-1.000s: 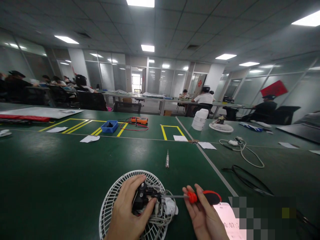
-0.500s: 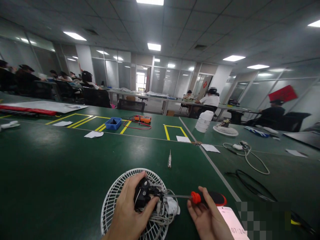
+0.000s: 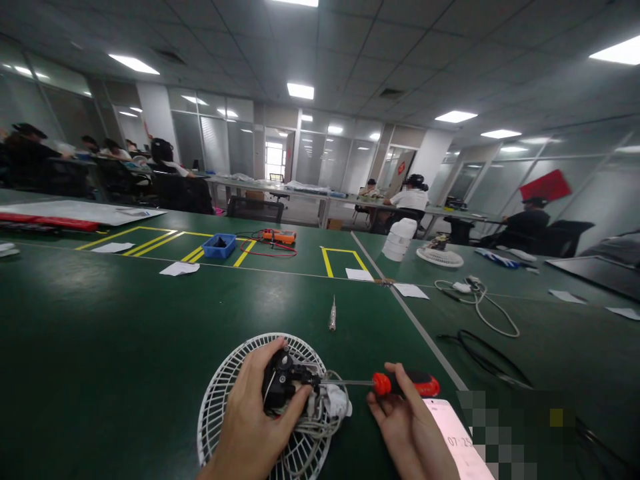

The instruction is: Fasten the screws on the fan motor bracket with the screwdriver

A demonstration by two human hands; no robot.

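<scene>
A white round fan grille (image 3: pixel 227 390) lies on the green table near me, with a black fan motor (image 3: pixel 280 385) and a bundle of white wires (image 3: pixel 330 407) on top of it. My left hand (image 3: pixel 250 420) is wrapped round the motor, thumb and fingers closed on it. My right hand (image 3: pixel 405 427) grips the red-and-black handle of a screwdriver (image 3: pixel 400 384). Its thin shaft runs left and its tip sits at the motor's side.
A small clear-handled screwdriver (image 3: pixel 333 315) lies beyond the grille. A phone (image 3: pixel 457 437) rests under my right wrist. Black cable (image 3: pixel 480 357) and white cable (image 3: pixel 483 300) lie to the right. Farther off are a blue bin (image 3: pixel 219 245), an orange meter (image 3: pixel 279 235), paper slips and seated people.
The view has swung slightly left and down. My right hand has closed more firmly on the screwdriver handle. The left hand keeps its hold on the motor.
</scene>
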